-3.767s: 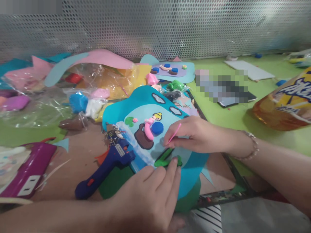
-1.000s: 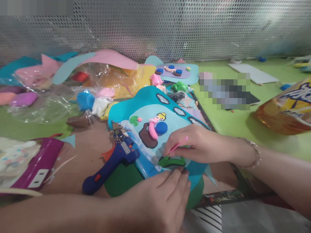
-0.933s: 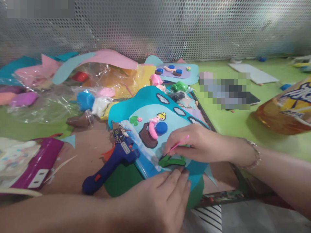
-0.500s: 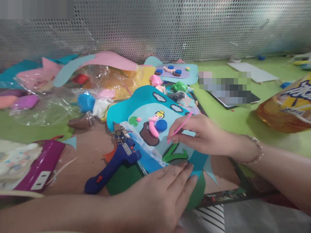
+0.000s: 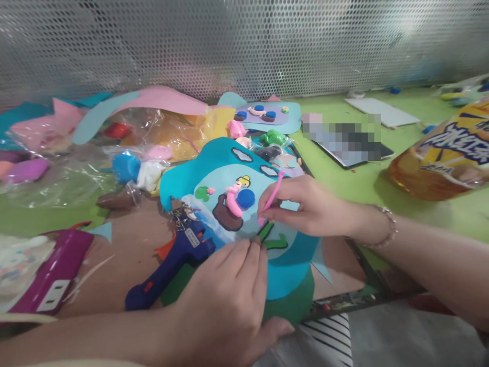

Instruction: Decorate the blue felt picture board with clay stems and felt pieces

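My right hand (image 5: 309,206) pinches a slim pink modelling tool (image 5: 275,189), its lower end down by the green clay strip (image 5: 277,242). This strip forms a bent shape on a blue foam picture (image 5: 292,275). My left hand (image 5: 233,295) lies flat across the picture's lower part, fingers stretched out and fingertips by the strip's left end, hiding part of it. Further up the picture are a brown clay boat (image 5: 226,214), a pink curved clay piece (image 5: 233,201), a blue round piece (image 5: 246,199) and a yellow-topped figure (image 5: 243,181).
A blue glue gun (image 5: 168,267) lies left of the picture, near a purple case (image 5: 66,265). Bagged clay (image 5: 126,167) and foam sheets (image 5: 164,99) lie behind. At right are a phone (image 5: 344,145) and a drink bottle (image 5: 439,163). A perforated metal panel (image 5: 244,46) stands behind.
My left hand has slid up and left, from below the green strip to its left end. The pink tool stands more upright. The whole view has shifted slightly.
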The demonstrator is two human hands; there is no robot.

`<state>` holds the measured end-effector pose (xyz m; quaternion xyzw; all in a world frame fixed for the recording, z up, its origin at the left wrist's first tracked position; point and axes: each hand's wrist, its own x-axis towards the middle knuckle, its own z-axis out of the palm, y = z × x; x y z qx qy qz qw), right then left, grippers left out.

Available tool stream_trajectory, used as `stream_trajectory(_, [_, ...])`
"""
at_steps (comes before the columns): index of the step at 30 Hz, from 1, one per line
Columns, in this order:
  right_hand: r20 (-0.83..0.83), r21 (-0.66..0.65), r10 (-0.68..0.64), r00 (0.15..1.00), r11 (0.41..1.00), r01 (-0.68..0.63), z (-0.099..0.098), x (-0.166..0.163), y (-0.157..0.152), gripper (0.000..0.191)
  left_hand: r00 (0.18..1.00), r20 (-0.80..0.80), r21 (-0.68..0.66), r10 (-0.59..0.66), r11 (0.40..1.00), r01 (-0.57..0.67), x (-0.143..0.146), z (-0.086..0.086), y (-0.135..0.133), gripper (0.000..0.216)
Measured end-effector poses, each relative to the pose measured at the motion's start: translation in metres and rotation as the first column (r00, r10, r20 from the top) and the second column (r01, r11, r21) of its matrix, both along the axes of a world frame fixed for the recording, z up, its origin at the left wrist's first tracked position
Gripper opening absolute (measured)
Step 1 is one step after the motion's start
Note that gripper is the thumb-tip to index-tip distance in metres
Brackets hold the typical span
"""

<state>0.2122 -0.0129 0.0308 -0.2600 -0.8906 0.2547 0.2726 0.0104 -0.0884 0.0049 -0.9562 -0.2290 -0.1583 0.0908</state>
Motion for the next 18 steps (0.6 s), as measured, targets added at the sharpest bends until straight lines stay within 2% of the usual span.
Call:
stream_trajectory(4, [0.024, -0.053, 0.099, 0.995, 0.994, -0.098, 0.002, 0.004, 0.003, 0.01, 1.0, -0.012, -0.018, 0.006, 1.0, -0.007, 0.001, 0.0, 0.001, 0.06])
stream_trajectory(9, [0.049, -0.167, 0.284, 0.958, 0.948, -0.272, 0.002, 0.01, 0.011, 0.009, 0.995, -0.087, -0.089, 0.041, 0.995, -0.049, 0.003, 0.001, 0.003, 0.06])
stream_trajectory(12, [0.068, -0.174, 0.288, 0.955, 0.946, -0.273, -0.001, 0.011, 0.014, 0.007, 0.99, -0.123, -0.127, 0.064, 0.989, -0.08, 0.003, 0.002, 0.004, 0.062])
stream_trajectory(18, [0.062, -0.145, 0.26, 0.964, 0.958, -0.249, -0.006, 0.012, 0.016, 0.006, 0.986, -0.146, -0.122, 0.077, 0.988, -0.096, 0.001, 0.0, 0.004, 0.064])
